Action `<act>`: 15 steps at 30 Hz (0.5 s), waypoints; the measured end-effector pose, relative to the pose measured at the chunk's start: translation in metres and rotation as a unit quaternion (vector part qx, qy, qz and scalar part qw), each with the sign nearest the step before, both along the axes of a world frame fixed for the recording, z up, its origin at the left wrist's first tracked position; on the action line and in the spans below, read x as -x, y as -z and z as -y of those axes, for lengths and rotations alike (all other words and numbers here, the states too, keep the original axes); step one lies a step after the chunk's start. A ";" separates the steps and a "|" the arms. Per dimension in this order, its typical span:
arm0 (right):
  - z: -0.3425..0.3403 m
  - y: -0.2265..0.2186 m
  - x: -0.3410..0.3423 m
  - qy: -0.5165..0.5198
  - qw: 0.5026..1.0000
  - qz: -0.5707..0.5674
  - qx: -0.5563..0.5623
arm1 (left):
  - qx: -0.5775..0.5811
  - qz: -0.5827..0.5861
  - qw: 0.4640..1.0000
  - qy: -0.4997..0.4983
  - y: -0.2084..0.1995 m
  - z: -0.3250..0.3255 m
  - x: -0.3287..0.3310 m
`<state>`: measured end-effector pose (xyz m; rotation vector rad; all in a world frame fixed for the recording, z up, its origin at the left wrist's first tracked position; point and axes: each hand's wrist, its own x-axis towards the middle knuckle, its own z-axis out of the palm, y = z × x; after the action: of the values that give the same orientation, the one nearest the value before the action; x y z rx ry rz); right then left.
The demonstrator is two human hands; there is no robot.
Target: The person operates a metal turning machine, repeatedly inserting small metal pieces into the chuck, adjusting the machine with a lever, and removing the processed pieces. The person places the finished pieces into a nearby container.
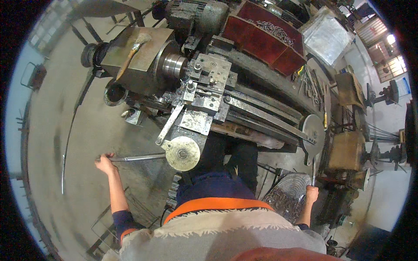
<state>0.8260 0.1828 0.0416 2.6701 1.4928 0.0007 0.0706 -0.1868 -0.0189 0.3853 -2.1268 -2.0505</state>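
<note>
My left hand (pixel 105 164) is closed round the end of a long metal lever (pixel 141 158). The lever joins a pale round disc (pixel 183 153) at the front of a small lathe (pixel 208 80). On the right, my right hand (pixel 311 194) is wrapped round the lower end of a second metal lever (pixel 314 172), which hangs from a grey round plate (pixel 313 130) at the end of the rails. Between the two stands the tool slide, with metal chips scattered around it, next to a shiny chuck (pixel 175 65).
A brush (pixel 130 54) lies on the headstock. Behind the rails sits a dark red bin (pixel 261 39) of small metal parts, with an electric motor (pixel 196 15) to its left. Several hand tools (pixel 313 85) lie at the right. A basket (pixel 288 191) of metal pieces is beside my right forearm.
</note>
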 end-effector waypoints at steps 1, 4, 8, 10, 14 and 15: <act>0.006 -0.002 0.005 0.004 1.000 -0.019 -0.004 | 0.004 0.001 1.000 0.004 0.001 -0.001 0.004; 0.008 -0.004 0.012 0.015 1.000 -0.027 -0.001 | 0.016 0.007 1.000 -0.004 0.005 -0.008 0.013; 0.008 -0.002 0.013 0.016 1.000 -0.024 0.004 | -0.009 -0.008 1.000 -0.007 0.015 -0.011 0.023; 0.007 -0.003 0.011 0.024 0.999 -0.038 0.012 | -0.001 -0.003 1.000 0.004 0.012 -0.012 0.021; 0.009 -0.001 0.012 0.000 0.999 -0.035 -0.020 | 0.008 0.005 1.000 0.018 -0.004 -0.019 0.013; 0.004 0.006 0.009 -0.037 0.998 -0.008 -0.048 | 0.012 0.005 1.000 0.028 -0.002 -0.014 0.017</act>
<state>0.8174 0.1783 0.0357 2.6912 1.6359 0.0581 0.0541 -0.1723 -0.0173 0.3360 -2.1910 -2.0542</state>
